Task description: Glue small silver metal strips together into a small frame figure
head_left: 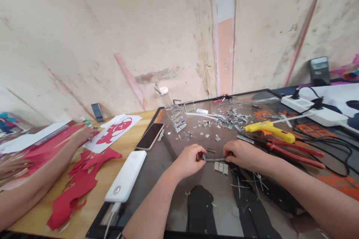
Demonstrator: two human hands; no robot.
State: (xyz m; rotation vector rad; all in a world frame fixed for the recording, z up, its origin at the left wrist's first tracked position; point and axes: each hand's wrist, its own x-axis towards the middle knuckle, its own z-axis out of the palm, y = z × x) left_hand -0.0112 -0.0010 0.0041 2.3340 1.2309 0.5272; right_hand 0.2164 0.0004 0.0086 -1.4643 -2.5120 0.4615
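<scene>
My left hand and my right hand are both closed in a pinch, one at each end of a thin grey strip held low over the dark glossy tabletop. The strip lies roughly level between the fingertips. Its ends are hidden in my fingers. Just below it is a small grey panelled piece, and a short grey piece lies just beyond. Red-handled pliers rest beside my right hand, with a yellow glue gun behind them.
Grey scraps are scattered toward the back, near a clear bottle. Left of me lie a phone and a white power bank. A white power strip with cables sits right. At left, a co-worker's arms reach over red paper.
</scene>
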